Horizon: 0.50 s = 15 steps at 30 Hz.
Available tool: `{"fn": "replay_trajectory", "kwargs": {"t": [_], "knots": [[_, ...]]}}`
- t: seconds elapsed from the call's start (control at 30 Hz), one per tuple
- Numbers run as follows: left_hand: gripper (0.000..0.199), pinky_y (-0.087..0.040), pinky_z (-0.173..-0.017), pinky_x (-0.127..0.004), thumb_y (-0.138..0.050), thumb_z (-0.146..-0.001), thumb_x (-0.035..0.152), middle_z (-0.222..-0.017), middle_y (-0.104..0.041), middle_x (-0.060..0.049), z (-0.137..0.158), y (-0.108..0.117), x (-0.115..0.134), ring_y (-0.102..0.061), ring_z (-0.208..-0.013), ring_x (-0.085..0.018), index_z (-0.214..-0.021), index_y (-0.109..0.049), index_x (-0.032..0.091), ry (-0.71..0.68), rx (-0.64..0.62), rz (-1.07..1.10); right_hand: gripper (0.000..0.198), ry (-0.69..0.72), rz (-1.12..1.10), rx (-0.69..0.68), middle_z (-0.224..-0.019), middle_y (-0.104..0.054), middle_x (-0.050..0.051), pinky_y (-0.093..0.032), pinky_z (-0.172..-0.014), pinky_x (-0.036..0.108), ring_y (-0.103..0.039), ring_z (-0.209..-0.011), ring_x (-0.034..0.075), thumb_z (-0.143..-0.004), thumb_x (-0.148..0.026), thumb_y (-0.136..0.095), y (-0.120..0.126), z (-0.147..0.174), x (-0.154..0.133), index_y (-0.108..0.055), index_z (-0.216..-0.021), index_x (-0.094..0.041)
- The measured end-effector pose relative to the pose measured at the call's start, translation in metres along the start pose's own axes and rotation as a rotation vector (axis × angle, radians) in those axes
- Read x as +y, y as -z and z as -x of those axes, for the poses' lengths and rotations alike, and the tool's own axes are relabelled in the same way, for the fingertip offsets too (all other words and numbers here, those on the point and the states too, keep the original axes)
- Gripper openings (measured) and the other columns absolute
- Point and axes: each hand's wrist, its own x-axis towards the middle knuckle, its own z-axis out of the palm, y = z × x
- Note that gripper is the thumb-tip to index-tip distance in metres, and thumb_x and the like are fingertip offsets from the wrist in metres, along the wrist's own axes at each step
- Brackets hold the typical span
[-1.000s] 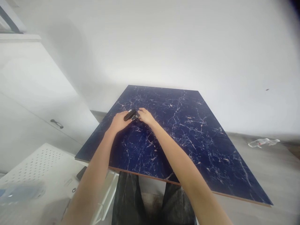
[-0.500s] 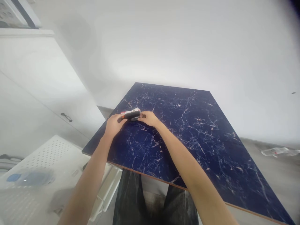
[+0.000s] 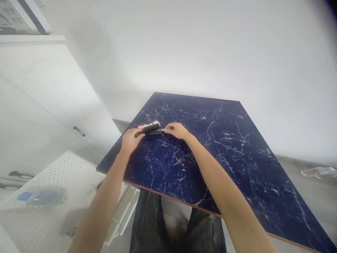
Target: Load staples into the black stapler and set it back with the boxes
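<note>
Black stapler-like tool [image 3: 152,128], long axis running left to right, sits over the blue tabletop [image 3: 163,165] between your left hand [image 3: 130,140], gripping its left end, and your right hand [image 3: 177,130], pinching its metal strip [image 3: 162,130].

The centre of the frame showed one left hand [image 3: 130,140] and one right hand [image 3: 178,130], one black stapler [image 3: 152,129], one narrow metal strip [image 3: 162,130] and one small white-and-red box [image 3: 154,123]. Beneath these there was one blue marbled worktop [image 3: 226,154]. Two trouser legs [image 3: 147,221] stood at the bottom centre. Three dark handles [image 3: 79,131] appeared at the left. The lower left held one bottle [image 3: 50,196] with one blue cap [image 3: 24,196], and one white perforated stand [image 3: 86,179]. One clear plastic piece [image 3: 319,172] was at the right edge.
</note>
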Motion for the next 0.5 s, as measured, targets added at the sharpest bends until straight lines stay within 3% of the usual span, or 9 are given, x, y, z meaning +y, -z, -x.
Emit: {"fn": "replay_trajectory", "kwargs": {"t": [0.13, 0.23, 0.37, 0.5], "knots": [[0.029, -0.052, -0.102, -0.043, -0.072, -0.092, 0.035, -0.117, -0.074, -0.009, -0.001, 0.002, 0.003, -0.067, -0.109, -0.029, -0.118, -0.072, 0.023, -0.007, -0.035, -0.031, 0.022, -0.016, 0.010, -0.006, -0.107, -0.076, 0.003, -0.050, -0.088, 0.028, -0.069, -0.093, 0.017, -0.091, -0.027, -0.072, 0.011, 0.007, 0.001, -0.075, -0.113, -0.023], [0.029, -0.052, -0.101, -0.043, -0.070, -0.093, 0.034, -0.117, -0.074, -0.008, -0.001, 0.004, 0.007, -0.066, -0.110, -0.029, -0.120, -0.071, 0.024, 0.004, -0.059, -0.034, 0.031, 0.092, 0.126, -0.030, -0.117, -0.074, 0.005, -0.049, -0.090, 0.029, -0.068, -0.095, 0.018, -0.089, -0.020, -0.070, 0.011, 0.002, -0.008, -0.073, -0.120, -0.024], [0.027, -0.052, -0.102, -0.042, -0.069, -0.094, 0.032, -0.119, -0.073, -0.008, -0.001, 0.006, 0.009, -0.065, -0.111, -0.029, -0.119, -0.070, 0.024, 0.002, -0.075, -0.034, 0.032, 0.231, 0.348, -0.170, -0.114, -0.075, 0.005, -0.047, -0.090, 0.031, -0.068, -0.103, 0.024, -0.085, -0.012, -0.064, 0.011, -0.013, -0.024, -0.076, -0.111, -0.026], [0.028, -0.051, -0.102, -0.042, -0.068, -0.095, 0.032, -0.120, -0.072, -0.008, 0.000, 0.005, 0.006, -0.064, -0.111, -0.029, -0.121, -0.069, 0.024, -0.015, -0.073, -0.030, 0.025, 0.173, 0.420, -0.234, -0.102, -0.077, 0.005, -0.047, -0.082, 0.031, -0.070, -0.094, 0.025, -0.082, -0.013, -0.067, 0.018, -0.025, -0.035, -0.076, -0.101, -0.026]]}}
